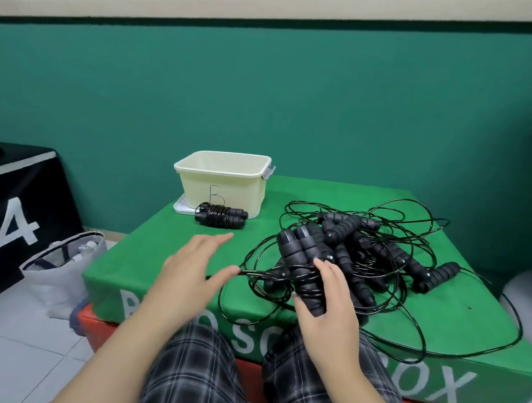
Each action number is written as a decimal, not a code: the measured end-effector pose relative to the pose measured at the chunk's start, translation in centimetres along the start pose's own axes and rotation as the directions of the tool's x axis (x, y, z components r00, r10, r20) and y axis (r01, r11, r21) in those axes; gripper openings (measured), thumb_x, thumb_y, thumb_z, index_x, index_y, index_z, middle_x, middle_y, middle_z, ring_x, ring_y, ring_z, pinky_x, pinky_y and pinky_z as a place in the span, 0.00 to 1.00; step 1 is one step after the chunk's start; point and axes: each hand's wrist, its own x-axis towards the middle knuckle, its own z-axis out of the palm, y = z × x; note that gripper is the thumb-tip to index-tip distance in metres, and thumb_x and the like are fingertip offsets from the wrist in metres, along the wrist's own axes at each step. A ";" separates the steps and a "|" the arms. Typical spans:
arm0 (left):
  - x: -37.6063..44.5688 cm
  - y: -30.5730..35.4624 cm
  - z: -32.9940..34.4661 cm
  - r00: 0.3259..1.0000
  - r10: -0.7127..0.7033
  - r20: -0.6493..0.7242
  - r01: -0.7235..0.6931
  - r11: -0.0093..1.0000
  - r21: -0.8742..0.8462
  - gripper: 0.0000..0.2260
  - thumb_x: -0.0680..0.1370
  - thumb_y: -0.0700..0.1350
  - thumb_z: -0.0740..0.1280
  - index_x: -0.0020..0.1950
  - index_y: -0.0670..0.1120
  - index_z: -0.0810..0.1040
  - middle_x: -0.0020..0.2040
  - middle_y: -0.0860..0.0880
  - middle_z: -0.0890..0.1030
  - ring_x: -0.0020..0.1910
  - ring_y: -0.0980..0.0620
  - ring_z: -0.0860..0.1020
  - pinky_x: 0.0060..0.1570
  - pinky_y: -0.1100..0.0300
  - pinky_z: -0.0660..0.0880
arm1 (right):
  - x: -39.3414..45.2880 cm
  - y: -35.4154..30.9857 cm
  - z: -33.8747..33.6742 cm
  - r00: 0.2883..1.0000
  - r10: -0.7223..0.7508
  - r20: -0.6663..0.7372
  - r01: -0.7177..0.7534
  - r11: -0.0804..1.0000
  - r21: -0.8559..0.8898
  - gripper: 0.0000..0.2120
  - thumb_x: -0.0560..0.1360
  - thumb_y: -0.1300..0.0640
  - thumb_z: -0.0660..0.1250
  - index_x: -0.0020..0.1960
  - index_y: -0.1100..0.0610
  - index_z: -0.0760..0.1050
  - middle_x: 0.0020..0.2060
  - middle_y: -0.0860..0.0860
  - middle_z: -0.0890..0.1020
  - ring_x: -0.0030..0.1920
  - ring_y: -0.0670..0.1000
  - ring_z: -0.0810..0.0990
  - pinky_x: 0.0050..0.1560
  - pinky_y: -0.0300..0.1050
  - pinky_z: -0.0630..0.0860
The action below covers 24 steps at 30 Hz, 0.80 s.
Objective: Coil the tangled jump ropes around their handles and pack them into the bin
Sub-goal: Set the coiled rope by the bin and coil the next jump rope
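Head view: right hand (330,303) grips paired handles (301,260) near the box's front edge (189,293); left hand (191,259) hovers open.

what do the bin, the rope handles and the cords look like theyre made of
Bin: cream plastic by the look, matt, with a moulded rim. Handles held by the right hand: probably black foam, ribbed and dull. Cords: thin, glossy black, likely plastic-coated, as they catch highlights and hold springy loops.

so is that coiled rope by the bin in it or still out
Out. The coiled rope lies on the green box, against the front of the bin.
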 end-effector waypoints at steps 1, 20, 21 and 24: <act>0.0 1.1 0.3 0.997 0.046 0.066 -0.047 0.999 0.011 0.21 0.77 0.58 0.62 0.70 0.57 0.67 0.62 0.59 0.71 0.59 0.58 0.72 0.64 0.54 0.69 | -0.1 0.0 0.1 1.000 -0.022 -0.001 0.022 1.000 -0.014 0.31 0.73 0.53 0.72 0.72 0.42 0.64 0.72 0.39 0.63 0.69 0.45 0.65 0.61 0.40 0.66; -0.1 1.7 -3.0 0.911 -0.141 -0.386 0.013 0.949 -0.315 0.19 0.77 0.49 0.66 0.31 0.41 0.67 0.26 0.50 0.64 0.25 0.57 0.61 0.25 0.65 0.60 | 0.9 0.3 -0.6 0.984 0.180 -0.012 -0.180 0.984 0.013 0.28 0.75 0.51 0.70 0.72 0.44 0.64 0.71 0.41 0.65 0.67 0.47 0.68 0.54 0.39 0.65; 0.1 1.0 -3.9 0.858 -0.203 -0.472 0.024 0.933 -0.358 0.19 0.78 0.48 0.65 0.31 0.41 0.66 0.27 0.49 0.64 0.26 0.56 0.60 0.26 0.64 0.59 | 1.1 0.4 -0.8 0.978 0.207 -0.029 -0.205 0.977 0.050 0.27 0.75 0.52 0.70 0.72 0.45 0.64 0.71 0.42 0.66 0.67 0.46 0.68 0.53 0.38 0.64; 0.2 -1.3 -5.3 0.768 -0.321 -0.554 0.094 0.913 -0.397 0.18 0.79 0.48 0.64 0.34 0.38 0.68 0.28 0.45 0.66 0.29 0.49 0.65 0.29 0.63 0.61 | 1.2 0.5 -0.9 0.971 0.237 -0.040 -0.230 0.965 0.126 0.27 0.75 0.53 0.70 0.71 0.45 0.65 0.69 0.41 0.68 0.65 0.46 0.69 0.52 0.40 0.64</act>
